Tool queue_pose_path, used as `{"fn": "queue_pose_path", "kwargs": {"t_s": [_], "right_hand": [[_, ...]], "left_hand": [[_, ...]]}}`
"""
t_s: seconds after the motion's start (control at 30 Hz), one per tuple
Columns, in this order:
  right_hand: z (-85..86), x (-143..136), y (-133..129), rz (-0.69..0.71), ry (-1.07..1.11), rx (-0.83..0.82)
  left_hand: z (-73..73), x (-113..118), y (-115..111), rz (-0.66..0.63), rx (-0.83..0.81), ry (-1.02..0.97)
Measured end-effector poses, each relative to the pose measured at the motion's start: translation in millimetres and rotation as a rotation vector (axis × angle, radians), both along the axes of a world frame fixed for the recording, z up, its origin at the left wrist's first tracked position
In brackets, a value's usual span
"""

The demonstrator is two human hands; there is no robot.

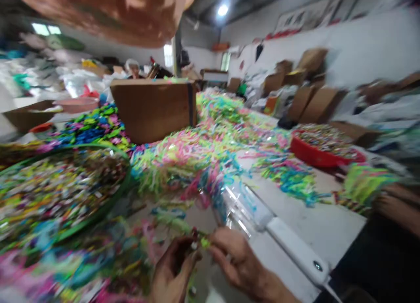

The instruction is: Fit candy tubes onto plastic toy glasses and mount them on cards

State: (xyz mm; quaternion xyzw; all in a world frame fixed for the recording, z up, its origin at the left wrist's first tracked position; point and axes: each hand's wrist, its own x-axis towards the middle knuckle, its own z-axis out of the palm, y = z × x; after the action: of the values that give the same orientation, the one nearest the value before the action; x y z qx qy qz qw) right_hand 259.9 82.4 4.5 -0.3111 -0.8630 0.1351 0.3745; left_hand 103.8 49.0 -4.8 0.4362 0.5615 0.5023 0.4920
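My left hand (175, 268) and my right hand (234, 259) meet low in the middle of the head view, fingers pinched around small pieces. Between the fingertips shows a small yellow-green piece (205, 242) with dark and white bits beside it; its exact form is blurred. The right fingers are on the yellow-green piece, while the left thumb and fingers close on the dark and white bits. Just beyond the hands lies a heap of colourful strips (203, 149). A white device with a long handle (295, 248) rests on the table right of my right hand.
At left stands a green-rimmed basket (126, 180) of small colourful pieces. A cardboard box (154, 110) sits behind it. On the right are a red basin (308, 156) and another person's arm (400, 202) near green strips. Something pinkish hangs overhead. More strips cover the table's lower left.
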Motion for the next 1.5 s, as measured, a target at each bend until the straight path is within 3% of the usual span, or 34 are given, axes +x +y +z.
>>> {"fn": "queue_pose_path", "kwargs": {"t_s": [0.03, 0.1, 0.23, 0.5, 0.87, 1.1, 1.27, 1.5], "right_hand": [[-2.1, 0.3, 3.1, -0.005, -0.014, 0.018], [-1.5, 0.8, 10.1, 0.017, -0.065, 0.03], [10.5, 0.6, 15.8, 0.052, -0.12, 0.086], [12.3, -2.3, 8.5, 0.013, -0.128, 0.061], [17.9, -2.9, 4.1, 0.0, -0.278, 0.087], [20.2, -2.9, 1.3, -0.007, -0.317, 0.063], [16.9, -4.8, -0.3, 0.001, -0.304, 0.051], [16.9, -4.7, -3.5, 0.022, -0.319, 0.0]], "left_hand": [[2.5, -9.1, -2.3, -0.089, -0.062, -0.062], [8.1, -18.3, -2.7, -0.074, -0.101, -0.159], [12.4, -15.0, -0.4, -0.065, -0.064, -0.209], [1.8, -16.0, -3.1, -0.069, 0.011, -0.032], [13.0, -19.8, -6.1, -0.072, 0.226, 0.323], [5.3, -20.7, -2.2, -0.074, 0.179, 0.355], [4.1, -24.1, -1.4, -0.163, 0.278, 0.394], [4.8, -29.1, 0.2, -0.245, 0.273, 0.459]]}}
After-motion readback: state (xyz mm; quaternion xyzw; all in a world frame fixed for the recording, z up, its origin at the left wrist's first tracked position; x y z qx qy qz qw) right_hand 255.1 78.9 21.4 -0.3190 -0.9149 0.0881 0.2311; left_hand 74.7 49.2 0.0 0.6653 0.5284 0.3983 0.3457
